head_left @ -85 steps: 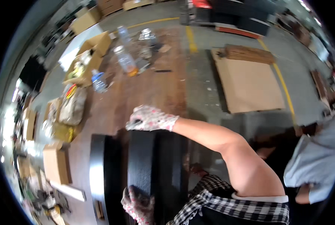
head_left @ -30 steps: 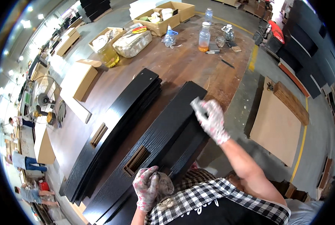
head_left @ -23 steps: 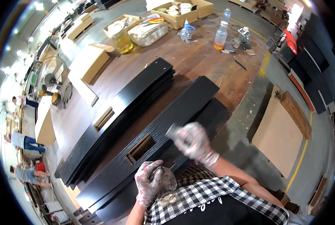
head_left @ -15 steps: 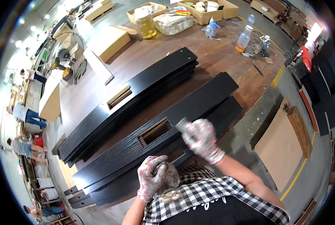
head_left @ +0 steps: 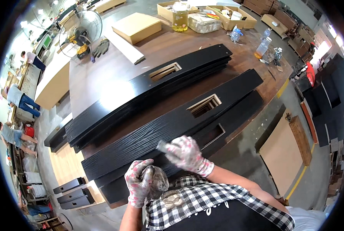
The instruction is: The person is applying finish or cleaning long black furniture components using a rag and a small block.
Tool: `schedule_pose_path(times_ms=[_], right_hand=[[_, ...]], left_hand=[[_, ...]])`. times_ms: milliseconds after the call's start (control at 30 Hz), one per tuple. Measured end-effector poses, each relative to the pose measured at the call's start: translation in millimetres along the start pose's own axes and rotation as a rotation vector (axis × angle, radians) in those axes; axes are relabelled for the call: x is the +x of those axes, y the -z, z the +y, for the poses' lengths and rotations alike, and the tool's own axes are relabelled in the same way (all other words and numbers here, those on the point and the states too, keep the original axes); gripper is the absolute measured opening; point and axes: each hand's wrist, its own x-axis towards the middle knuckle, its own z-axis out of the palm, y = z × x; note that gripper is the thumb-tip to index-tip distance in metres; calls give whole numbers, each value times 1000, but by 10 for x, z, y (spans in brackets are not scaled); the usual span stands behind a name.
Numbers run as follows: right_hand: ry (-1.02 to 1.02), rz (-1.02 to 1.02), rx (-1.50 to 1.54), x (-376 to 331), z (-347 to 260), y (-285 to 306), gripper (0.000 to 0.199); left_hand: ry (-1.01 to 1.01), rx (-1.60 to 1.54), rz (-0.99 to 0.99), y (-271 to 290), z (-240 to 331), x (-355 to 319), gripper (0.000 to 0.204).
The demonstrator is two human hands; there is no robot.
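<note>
My left hand (head_left: 138, 183), in a white glove with pink dots, is closed around a crumpled, dirty grey rag (head_left: 159, 181) close to my checked apron. Pinched in my right hand (head_left: 187, 156), gloved alike, is a small flat grey piece (head_left: 162, 146); its kind is not clear. That piece is over the near edge of a stack of black wood-grain boards (head_left: 148, 142) with a rectangular cutout. Nearer to me, partly under my hands, are more black boards (head_left: 233, 120), one with a cutout. Beyond lies another stack of black boards (head_left: 122, 92), also slotted.
On the brown table (head_left: 172, 42) are a cardboard box (head_left: 136, 27), a white strip (head_left: 125, 48), a yellow drill (head_left: 80, 44), dark gloves (head_left: 101, 48), a jar of yellow liquid (head_left: 180, 21) and bottles (head_left: 262, 48). A fan (head_left: 89, 25) stands behind. Several people work at far left.
My right hand with the grey piece has moved left along the boards, toward my left hand. The view has shifted, so the boards appear farther right. Both hands keep their hold.
</note>
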Motion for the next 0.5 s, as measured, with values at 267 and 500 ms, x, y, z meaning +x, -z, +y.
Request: schedule_pose_path(times_ms=[267,500], right_hand=[[-318,160,-160,68,-71,-30,21],[-21,-35,25,352,-977,-663,35]], left_hand=[[65,38,288,1178,-577,-258,23],[-3,39,441,1457,-856,-483,26]])
